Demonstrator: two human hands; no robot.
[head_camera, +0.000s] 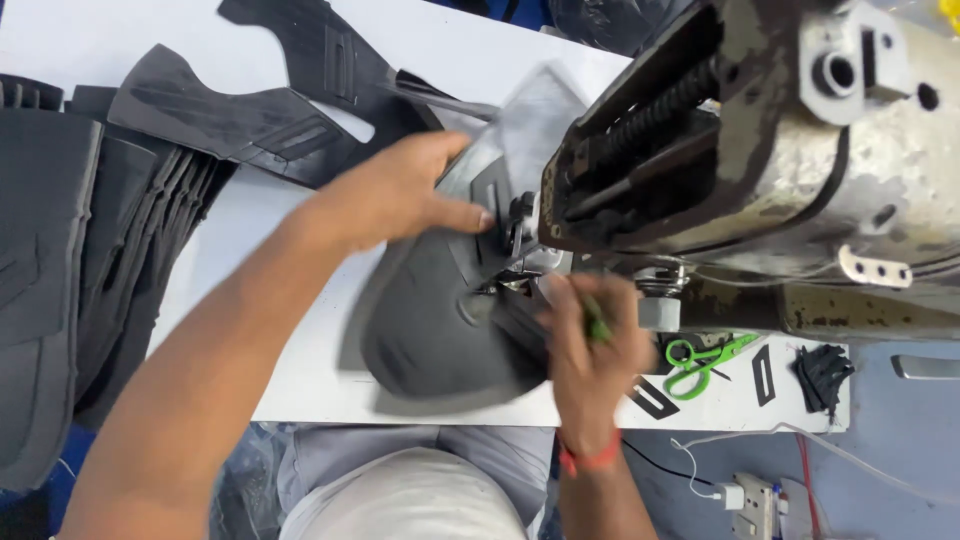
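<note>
The left hand (400, 195) presses spread fingers on a dark grey curved fabric panel (440, 320) at the white table's (300, 380) front edge, under the worn sewing machine (760, 150); the right hand (595, 335) pinches a small green tool (597, 322) beside it.

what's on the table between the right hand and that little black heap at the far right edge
In the head view, green-handled scissors and a small flat black strip lie on the white table between the right hand and the black heap.
</note>
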